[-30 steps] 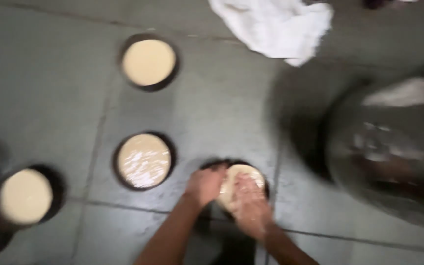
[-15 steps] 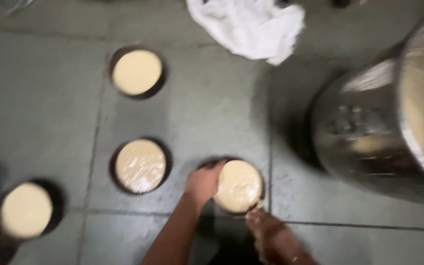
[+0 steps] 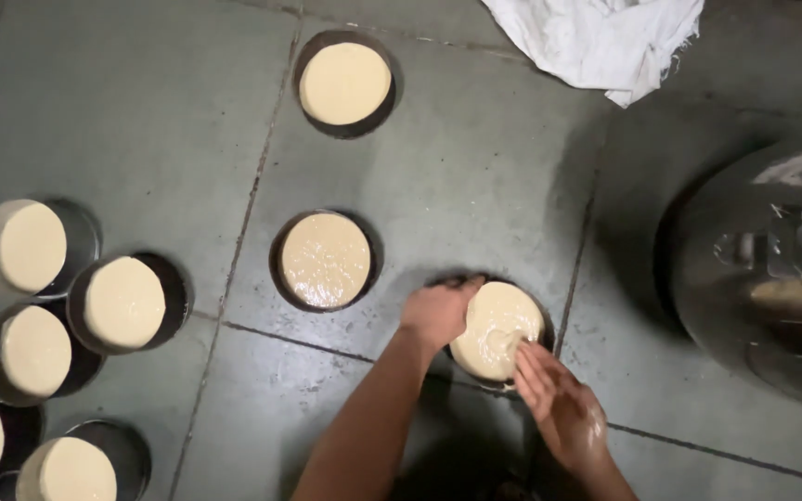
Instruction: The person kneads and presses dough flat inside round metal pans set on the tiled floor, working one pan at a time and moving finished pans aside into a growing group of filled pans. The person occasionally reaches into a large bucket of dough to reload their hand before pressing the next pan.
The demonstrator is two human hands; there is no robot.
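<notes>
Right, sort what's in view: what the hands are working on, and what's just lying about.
In hand:
- round dark tin of pale batter
- left hand gripping its rim
- right hand, fingers on the batter

Lying about:
- other filled round tins
- white crumpled cloth
- large steel vessel

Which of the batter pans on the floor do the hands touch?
The pan nearest the big steel pot: left hand grips its rim, right hand fingers its batter. The others sit untouched.

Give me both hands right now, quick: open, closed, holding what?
Left hand: closed on the rim of the batter-filled round pan.
Right hand: open, fingers stretched, fingertips touching the batter in that pan; it holds nothing.
</notes>
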